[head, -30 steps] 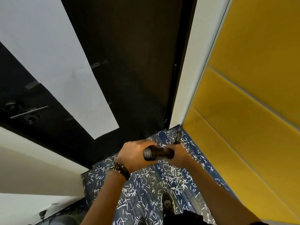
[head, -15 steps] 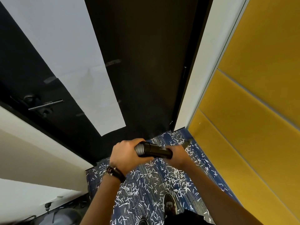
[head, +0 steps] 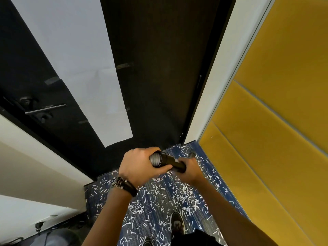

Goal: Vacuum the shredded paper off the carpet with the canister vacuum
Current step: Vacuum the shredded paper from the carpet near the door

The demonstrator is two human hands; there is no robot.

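I hold a black vacuum wand [head: 171, 162] with both hands over a blue patterned carpet [head: 154, 215]. My left hand [head: 140, 166] grips its near end, where the grey ribbed hose [head: 155, 159] joins. My right hand [head: 189, 168] grips the wand further down. The wand's far tip [head: 192, 154] points toward the corner by the door. White shredded paper [head: 181, 194] lies scattered thickly over the carpet, under and around my hands. The canister itself is hard to make out.
A dark door [head: 159, 77] with a white sheet [head: 74, 68] and a lever handle [head: 45, 109] closes the space ahead. A yellow padded wall [head: 276, 121] runs along the right. My shoe [head: 177, 223] stands on the carpet. Cream walls stand at the left.
Both hands and the wand have shifted slightly left and toward me, with the tip drawn back from the corner. The view has tilted a little, showing more of the door.
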